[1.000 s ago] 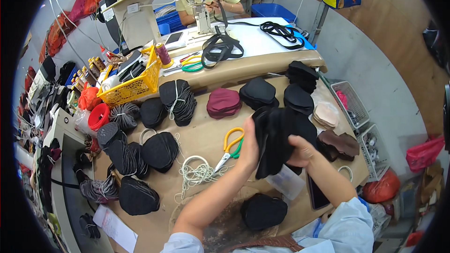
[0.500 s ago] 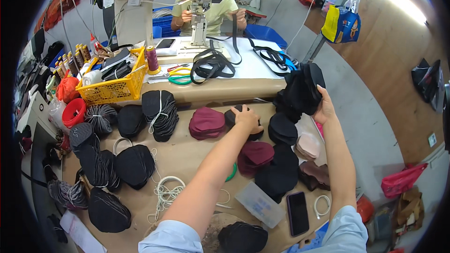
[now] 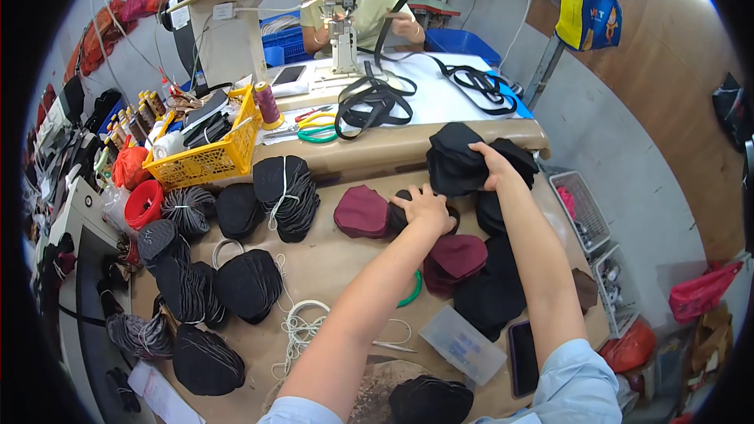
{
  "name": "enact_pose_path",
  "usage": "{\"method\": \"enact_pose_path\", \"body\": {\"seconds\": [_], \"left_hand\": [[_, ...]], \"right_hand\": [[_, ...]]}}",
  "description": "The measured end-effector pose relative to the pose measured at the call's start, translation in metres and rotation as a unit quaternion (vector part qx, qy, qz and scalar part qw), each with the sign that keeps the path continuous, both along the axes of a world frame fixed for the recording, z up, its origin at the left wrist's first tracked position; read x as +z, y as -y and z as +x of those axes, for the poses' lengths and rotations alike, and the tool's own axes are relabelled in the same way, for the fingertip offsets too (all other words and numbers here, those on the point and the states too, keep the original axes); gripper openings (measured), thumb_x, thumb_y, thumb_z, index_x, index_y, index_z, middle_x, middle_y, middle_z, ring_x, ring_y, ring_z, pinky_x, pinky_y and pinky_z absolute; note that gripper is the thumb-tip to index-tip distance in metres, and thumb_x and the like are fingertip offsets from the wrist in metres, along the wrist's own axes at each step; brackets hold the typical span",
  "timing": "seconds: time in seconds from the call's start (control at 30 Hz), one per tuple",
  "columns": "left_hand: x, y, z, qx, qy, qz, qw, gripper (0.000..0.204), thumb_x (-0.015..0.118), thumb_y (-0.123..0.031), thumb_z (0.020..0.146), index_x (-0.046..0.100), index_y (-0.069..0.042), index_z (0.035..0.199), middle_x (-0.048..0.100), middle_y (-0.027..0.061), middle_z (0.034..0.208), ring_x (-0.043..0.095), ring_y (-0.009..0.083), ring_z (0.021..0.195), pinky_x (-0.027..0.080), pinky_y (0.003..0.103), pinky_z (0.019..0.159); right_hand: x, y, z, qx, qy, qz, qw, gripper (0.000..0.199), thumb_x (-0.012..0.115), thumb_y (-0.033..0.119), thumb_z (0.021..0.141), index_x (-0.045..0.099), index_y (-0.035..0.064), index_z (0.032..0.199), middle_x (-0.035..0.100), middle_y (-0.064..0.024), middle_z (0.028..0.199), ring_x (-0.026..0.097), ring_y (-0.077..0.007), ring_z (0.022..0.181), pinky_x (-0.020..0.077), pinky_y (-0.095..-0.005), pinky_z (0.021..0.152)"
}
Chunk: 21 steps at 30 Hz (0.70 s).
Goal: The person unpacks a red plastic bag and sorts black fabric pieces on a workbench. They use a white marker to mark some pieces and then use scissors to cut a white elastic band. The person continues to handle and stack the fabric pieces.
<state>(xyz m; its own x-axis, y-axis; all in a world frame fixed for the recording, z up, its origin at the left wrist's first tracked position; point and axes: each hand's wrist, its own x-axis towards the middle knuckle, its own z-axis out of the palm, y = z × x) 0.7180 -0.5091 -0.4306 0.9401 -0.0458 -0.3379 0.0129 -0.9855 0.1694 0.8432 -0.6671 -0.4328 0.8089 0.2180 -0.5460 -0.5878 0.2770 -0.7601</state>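
Observation:
In my right hand, thumb and fingers are closed on a stack of black fabric pieces, held above the far side of the table. More black pieces sit just behind that hand. My left hand lies with fingers spread over a low dark stack, its palm hiding much of it. Touching this stack on the left is a maroon fabric stack. A second maroon stack rests nearer me, beside a large black stack partly behind my right forearm.
Several black stacks, some tied with string, cover the table's left. White cord, a clear plastic box and a phone lie nearer. Behind stand a yellow basket and a sewing machine, with a person beyond.
My right hand has carried the black stack leftward, closer to my left hand. My left hand stays on the dark stack. The whole view has shifted slightly.

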Motion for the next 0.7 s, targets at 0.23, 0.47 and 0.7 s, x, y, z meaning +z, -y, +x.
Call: {"method": "enact_pose_path", "body": {"seconds": [0.23,0.47,0.7], "left_hand": [[-0.015,-0.002,-0.006,0.017,0.038,0.021,0.999,0.060,0.061,-0.051,0.077,0.058,-0.016,0.125,0.028,0.0093,0.146,0.022,0.0343,0.133,0.018,0.069,0.101],[-0.026,-0.011,-0.008,-0.003,0.162,-0.081,0.984,0.074,0.064,-0.054,0.073,0.051,-0.007,0.129,0.025,0.0201,0.147,0.011,0.0448,0.137,0.011,0.072,0.101],[0.014,-0.048,-0.042,-0.103,0.259,-0.081,0.957,0.072,0.067,-0.044,0.077,0.046,-0.002,0.131,0.034,0.0258,0.140,0.026,0.0418,0.134,0.020,0.055,0.108]], "right_hand": [[0.017,-0.025,-0.024,0.022,-0.011,-0.219,0.976,0.044,0.063,0.025,0.082,0.055,-0.0022,0.115,0.061,-0.0163,0.112,0.064,-0.0314,0.094,0.0502,-0.0537,0.080],[0.025,-0.027,-0.036,0.056,0.157,-0.607,0.777,0.052,0.072,0.036,0.077,0.063,-0.0069,0.104,0.061,-0.0255,0.110,0.061,-0.0348,0.103,0.0495,-0.0410,0.086],[0.092,0.017,-0.069,0.086,0.501,-0.564,0.651,0.043,0.067,0.030,0.080,0.060,-0.0013,0.109,0.067,-0.0187,0.096,0.064,-0.0292,0.093,0.0503,-0.0364,0.080]]}}
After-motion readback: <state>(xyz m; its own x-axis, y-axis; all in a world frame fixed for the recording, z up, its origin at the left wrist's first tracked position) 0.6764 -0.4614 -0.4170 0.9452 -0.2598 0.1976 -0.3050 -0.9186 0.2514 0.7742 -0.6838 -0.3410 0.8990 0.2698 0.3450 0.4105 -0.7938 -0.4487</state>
